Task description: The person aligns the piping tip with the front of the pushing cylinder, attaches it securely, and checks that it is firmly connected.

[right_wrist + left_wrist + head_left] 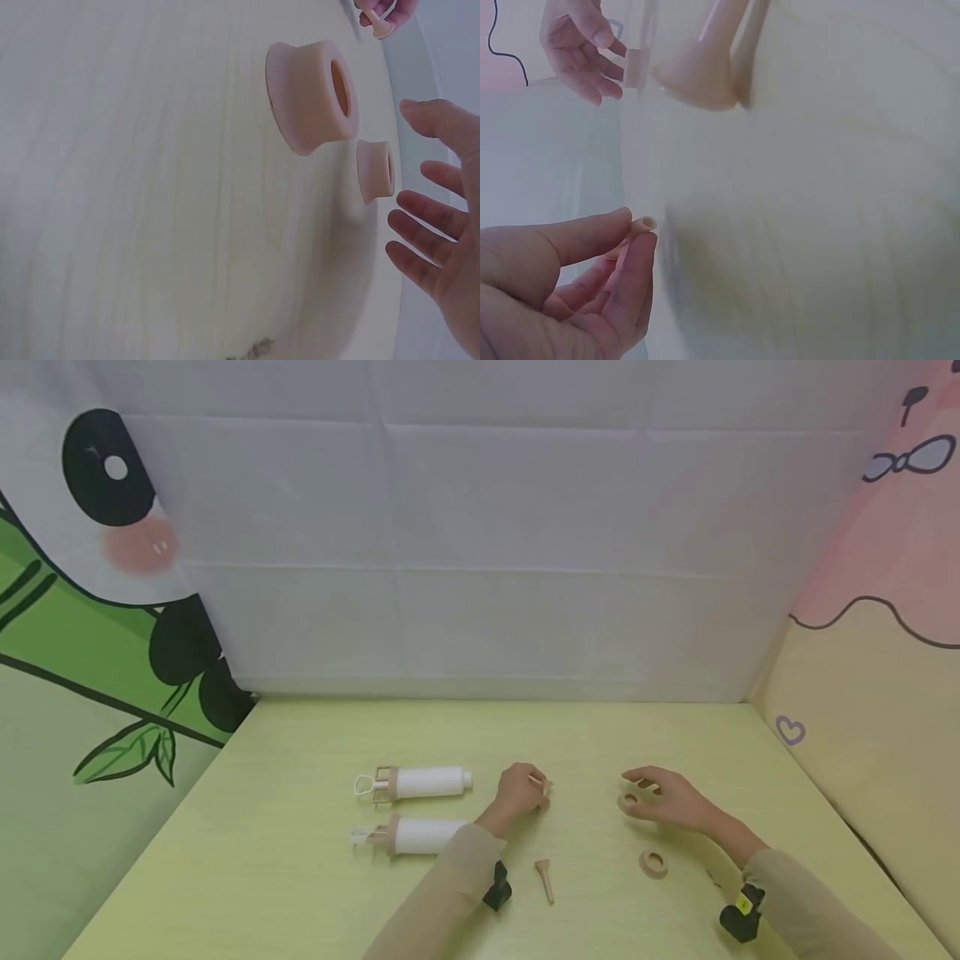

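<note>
My left hand (519,789) pinches a small beige tube with a flared end (641,224) between thumb and fingers, a little above the table. Its flared end shows in the right wrist view. My right hand (670,802), fingers spread and nothing in its grasp, hovers at a beige flanged ring (373,171). Nearer the front lies a second flanged ring (654,863), large in the right wrist view. A similar beige flared tube (545,881) lies on the table right of my left forearm.
Two white cylinders with beige collars lie on the left: a rear cylinder (430,782) with a white loop handle, and a front cylinder (423,836) partly hidden by my left sleeve. A pale wall (480,568) rises behind the table (262,893), with printed panels at both sides.
</note>
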Motion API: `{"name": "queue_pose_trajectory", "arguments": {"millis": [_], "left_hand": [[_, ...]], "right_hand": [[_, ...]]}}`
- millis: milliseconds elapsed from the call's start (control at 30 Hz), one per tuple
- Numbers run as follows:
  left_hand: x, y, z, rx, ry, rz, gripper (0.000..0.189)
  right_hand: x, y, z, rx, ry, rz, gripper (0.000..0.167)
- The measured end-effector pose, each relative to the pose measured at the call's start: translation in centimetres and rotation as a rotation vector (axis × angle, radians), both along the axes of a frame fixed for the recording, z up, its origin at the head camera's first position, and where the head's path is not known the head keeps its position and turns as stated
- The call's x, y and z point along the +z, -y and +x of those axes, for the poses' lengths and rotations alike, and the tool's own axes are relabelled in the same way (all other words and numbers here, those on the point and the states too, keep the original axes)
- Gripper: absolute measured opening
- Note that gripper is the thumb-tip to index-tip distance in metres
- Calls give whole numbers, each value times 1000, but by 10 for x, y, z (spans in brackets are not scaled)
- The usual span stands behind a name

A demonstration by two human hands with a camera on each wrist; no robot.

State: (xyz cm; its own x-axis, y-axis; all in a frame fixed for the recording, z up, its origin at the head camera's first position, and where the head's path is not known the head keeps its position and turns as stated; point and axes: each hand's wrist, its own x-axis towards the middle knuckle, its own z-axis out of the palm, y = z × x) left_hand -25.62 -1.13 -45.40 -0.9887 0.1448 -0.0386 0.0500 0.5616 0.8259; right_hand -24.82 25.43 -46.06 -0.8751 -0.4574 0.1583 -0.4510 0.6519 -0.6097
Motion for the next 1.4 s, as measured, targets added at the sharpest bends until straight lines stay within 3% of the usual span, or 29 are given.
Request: {"name": "queue_pose_trajectory", "arguments": {"millis": [333, 500, 833, 1133, 1400], "left_hand": [[32, 11, 0, -87, -20, 30, 30], [41, 17, -2, -110, 3, 81, 32], [48, 31, 2, -141, 5, 106, 33], [46, 39, 5, -172, 65, 174, 31], [44, 43, 6, -174, 71, 184, 31]], "right_hand": [[-4, -1, -1, 23, -42, 23, 45], [-5, 1, -1, 42, -60, 22, 43], [-10, 1, -4, 34, -49, 41, 39], [-8, 3, -4, 82, -91, 57, 28], [-9, 4, -6, 89, -88, 64, 24]]}}
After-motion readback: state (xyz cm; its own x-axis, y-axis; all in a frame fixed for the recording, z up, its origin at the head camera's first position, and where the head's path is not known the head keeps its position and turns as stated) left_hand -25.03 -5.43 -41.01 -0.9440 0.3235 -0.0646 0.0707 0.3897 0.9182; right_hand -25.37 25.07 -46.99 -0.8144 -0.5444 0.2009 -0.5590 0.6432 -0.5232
